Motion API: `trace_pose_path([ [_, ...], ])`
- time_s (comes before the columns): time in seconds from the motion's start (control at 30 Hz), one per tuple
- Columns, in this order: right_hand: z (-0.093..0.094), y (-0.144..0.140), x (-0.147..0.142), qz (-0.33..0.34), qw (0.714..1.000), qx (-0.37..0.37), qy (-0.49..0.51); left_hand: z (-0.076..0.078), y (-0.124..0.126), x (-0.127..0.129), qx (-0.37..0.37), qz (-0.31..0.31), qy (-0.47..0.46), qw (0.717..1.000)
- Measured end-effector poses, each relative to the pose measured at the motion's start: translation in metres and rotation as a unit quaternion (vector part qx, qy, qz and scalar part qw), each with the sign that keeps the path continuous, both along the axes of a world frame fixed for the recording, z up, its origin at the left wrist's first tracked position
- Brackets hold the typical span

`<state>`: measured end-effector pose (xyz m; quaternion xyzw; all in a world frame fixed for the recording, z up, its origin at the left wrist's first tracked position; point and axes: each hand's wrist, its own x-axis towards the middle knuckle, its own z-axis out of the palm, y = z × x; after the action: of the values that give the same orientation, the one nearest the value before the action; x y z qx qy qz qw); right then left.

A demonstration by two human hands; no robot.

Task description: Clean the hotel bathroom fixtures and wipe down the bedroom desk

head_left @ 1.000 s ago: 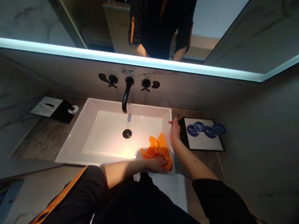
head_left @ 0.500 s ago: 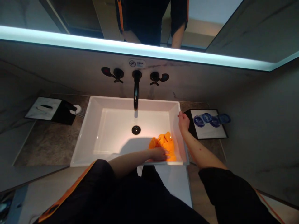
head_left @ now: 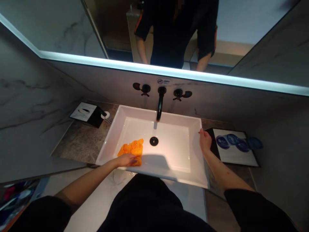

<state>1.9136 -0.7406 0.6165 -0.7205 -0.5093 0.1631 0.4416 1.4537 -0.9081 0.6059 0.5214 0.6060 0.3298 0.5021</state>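
Glowing mirror strip [head_left: 145, 68], dim right wall [head_left: 285, 138], perhaps blurred

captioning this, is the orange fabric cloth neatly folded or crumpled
Crumpled: the orange fabric cloth shows creases and uneven edges under the bare left hand.

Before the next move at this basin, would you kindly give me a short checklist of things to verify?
1. Left hand on the orange cloth: ok, at the basin's front left.
2. Right hand at the basin's right rim: ok.
3. Drain uncovered by the cloth: ok, the cloth lies left of it.
4. No water running from the black spout: ok, no stream shows.
5. Cloth damp: cannot tell.
6. Rightmost blue item fully supported by the box: cannot tell from this angle.
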Motion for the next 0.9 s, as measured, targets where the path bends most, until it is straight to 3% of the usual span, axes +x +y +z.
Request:
trace_pose_path([
  [0.1,-0.002,-0.035,-0.036,0.081,0.991,0.107,-0.014,0.010,0.003,0.010,-0.056,-0.036,0.006,0.998],
  [0.17,-0.006,-0.070,-0.084,0.226,0.969,0.094,0.032,0.021,0.009,0.026,-0.043,-0.010,-0.046,0.998],
  [0.23,-0.011,-0.102,-0.142,0.391,0.915,0.044,0.093,0.034,0.018,0.044,-0.010,0.029,-0.116,0.993],
  [0.3,-0.015,-0.121,-0.199,0.482,0.865,0.003,0.138,0.046,0.024,0.052,0.034,0.059,-0.105,0.992],
  [0.4,-0.018,-0.111,-0.263,0.468,0.857,-0.068,0.206,0.052,0.013,0.028,0.120,0.151,0.086,0.977],
  [0.5,-0.014,-0.062,-0.314,0.409,0.875,-0.052,0.252,0.035,-0.021,-0.029,0.185,0.305,0.238,0.903],
  [0.6,-0.010,-0.002,-0.376,0.434,0.876,0.007,0.212,0.008,-0.051,-0.075,0.143,0.406,0.252,0.867],
  [0.7,-0.019,0.033,-0.441,0.438,0.888,-0.032,0.139,-0.008,-0.059,-0.084,0.085,0.447,0.229,0.860],
  [0.8,-0.042,0.016,-0.469,0.406,0.909,-0.046,0.080,-0.009,-0.054,-0.073,0.058,0.467,0.226,0.853],
  [0.83,-0.051,-0.001,-0.467,0.419,0.905,-0.044,0.066,-0.009,-0.052,-0.070,0.058,0.471,0.225,0.851],
  [0.9,-0.065,-0.042,-0.451,0.491,0.869,-0.047,0.040,-0.008,-0.051,-0.066,0.069,0.471,0.225,0.850],
])
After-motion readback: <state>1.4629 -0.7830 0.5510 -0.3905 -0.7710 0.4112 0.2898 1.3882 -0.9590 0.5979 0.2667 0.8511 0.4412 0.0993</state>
